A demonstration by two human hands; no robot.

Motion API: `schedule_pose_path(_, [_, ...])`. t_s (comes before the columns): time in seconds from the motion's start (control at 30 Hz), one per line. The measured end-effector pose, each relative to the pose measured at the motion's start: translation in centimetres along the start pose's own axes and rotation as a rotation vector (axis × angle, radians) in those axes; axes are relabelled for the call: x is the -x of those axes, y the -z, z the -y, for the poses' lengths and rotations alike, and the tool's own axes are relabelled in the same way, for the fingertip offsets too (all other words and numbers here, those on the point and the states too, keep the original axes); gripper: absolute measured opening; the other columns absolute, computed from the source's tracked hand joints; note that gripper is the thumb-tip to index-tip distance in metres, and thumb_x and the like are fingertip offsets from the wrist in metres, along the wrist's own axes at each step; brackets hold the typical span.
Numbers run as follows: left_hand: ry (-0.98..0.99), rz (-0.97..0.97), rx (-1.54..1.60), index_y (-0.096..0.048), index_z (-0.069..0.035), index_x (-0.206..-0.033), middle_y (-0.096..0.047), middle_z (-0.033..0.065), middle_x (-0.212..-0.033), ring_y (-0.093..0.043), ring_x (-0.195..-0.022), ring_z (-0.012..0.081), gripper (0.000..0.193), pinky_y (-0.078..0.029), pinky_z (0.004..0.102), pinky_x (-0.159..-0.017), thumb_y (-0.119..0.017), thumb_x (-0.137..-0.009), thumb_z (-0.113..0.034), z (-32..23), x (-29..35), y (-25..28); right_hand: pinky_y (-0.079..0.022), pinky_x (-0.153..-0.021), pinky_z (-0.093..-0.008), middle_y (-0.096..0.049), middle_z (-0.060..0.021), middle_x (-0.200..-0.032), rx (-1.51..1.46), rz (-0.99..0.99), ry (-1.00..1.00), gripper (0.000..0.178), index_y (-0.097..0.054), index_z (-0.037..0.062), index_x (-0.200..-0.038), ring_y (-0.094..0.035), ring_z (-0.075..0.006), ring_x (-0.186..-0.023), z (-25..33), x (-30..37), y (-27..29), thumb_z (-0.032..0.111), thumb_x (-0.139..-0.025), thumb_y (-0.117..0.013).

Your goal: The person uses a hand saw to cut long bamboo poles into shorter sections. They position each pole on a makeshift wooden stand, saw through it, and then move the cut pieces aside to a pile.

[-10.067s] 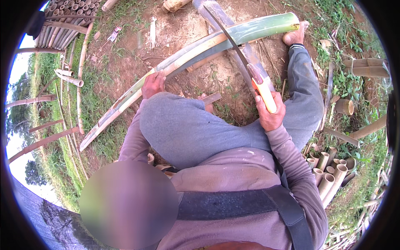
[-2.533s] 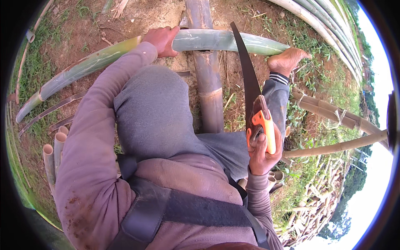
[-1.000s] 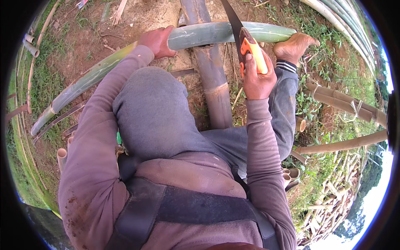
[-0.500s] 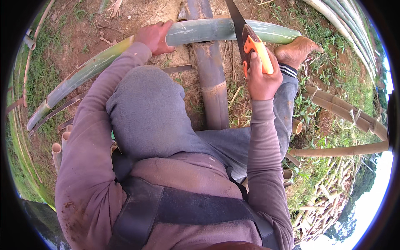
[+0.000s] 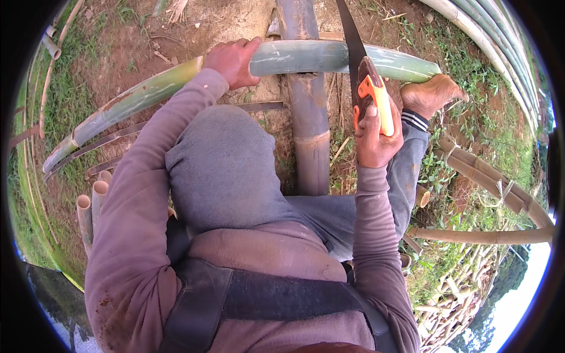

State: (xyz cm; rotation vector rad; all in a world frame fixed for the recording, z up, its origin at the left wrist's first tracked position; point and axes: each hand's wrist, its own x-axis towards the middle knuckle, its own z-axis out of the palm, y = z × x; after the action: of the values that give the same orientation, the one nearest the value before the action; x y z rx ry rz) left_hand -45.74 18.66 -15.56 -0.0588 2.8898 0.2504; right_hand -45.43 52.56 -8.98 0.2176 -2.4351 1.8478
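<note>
A green bamboo pole [image 5: 300, 57] lies crosswise over a thick brown bamboo log [image 5: 310, 117], bending down toward the far left. My left hand [image 5: 233, 62] is wrapped over the pole, left of the log. In my right hand [image 5: 378, 141] is a handsaw [image 5: 376, 97] with an orange and dark handle. Its dark blade stands across the pole just right of the log; whether the teeth have cut in is hidden. My bare right foot [image 5: 431, 94] touches the pole's right end.
Long pale poles [image 5: 500, 44] lie at the far right. A bamboo frame tied with string [image 5: 500, 188] stands at the right, above a heap of cut bamboo pieces [image 5: 456, 294]. Upright bamboo tubes [image 5: 84, 215] stand by my left arm. Thin dark strips [image 5: 112, 138] lie under the pole.
My right hand has drawn the saw a little toward me across the pole. My left hand keeps its grip in the same place. The whole view has shifted slightly.
</note>
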Motion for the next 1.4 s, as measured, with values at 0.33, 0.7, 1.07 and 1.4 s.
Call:
schedule_pose_path(0.33, [0.003, 0.012, 0.008, -0.045, -0.018, -0.155, -0.069, 0.0150, -0.129, -0.072, -0.113, 0.0362, 0.094, -0.059, 0.0496, -0.097, -0.085, -0.075, -0.047, 1.0, -0.2, -0.4, -0.057, -0.095, -0.0328, -0.071, -0.0172, -0.130, 0.050, -0.042, 0.049, 0.045, -0.063, -0.0063, -0.139, -0.071, -0.0198, -0.108, -0.4, 0.7, -0.6, 0.017, -0.102, -0.073])
schedule_pose_path(0.7, [0.045, 0.086, 0.005, -0.046, -0.020, -0.154, -0.071, 0.0145, -0.127, -0.072, -0.113, 0.0355, 0.091, -0.059, 0.0481, -0.099, -0.085, -0.076, -0.047, 0.0, -0.3, 1.3, -0.056, -0.074, -0.0263, -0.069, -0.0140, -0.125, 0.181, -0.133, 0.283, 0.048, -0.059, -0.0041, -0.143, -0.066, -0.0127, -0.092, -3.7, 2.6, -1.3, 0.019, -0.103, -0.072])
schedule_pose_path(1.07, [0.010, 0.014, -0.008, -0.046, -0.019, -0.155, -0.068, 0.0131, -0.131, -0.070, -0.116, 0.0355, 0.092, -0.056, 0.0503, -0.102, -0.084, -0.077, -0.049, 0.5, 0.0, -0.3, -0.055, -0.098, -0.0331, -0.071, -0.0168, -0.129, 0.293, -0.025, -0.088, 0.045, -0.063, -0.0074, -0.138, -0.069, -0.0214, -0.115, 8.9, 8.6, 5.9, 0.020, -0.103, -0.072])
schedule_pose_path(1.4, [0.002, 0.034, 0.029, -0.045, -0.020, -0.154, -0.069, 0.0141, -0.128, -0.071, -0.116, 0.0353, 0.089, -0.055, 0.0488, -0.107, -0.083, -0.079, -0.049, -0.3, -0.2, 0.6, -0.057, -0.091, -0.0346, -0.074, -0.0141, -0.119, 0.353, -0.056, 0.205, 0.038, -0.066, -0.0034, -0.135, -0.072, -0.0217, -0.103, 3.4, 1.3, 0.1, 0.011, -0.101, -0.073])
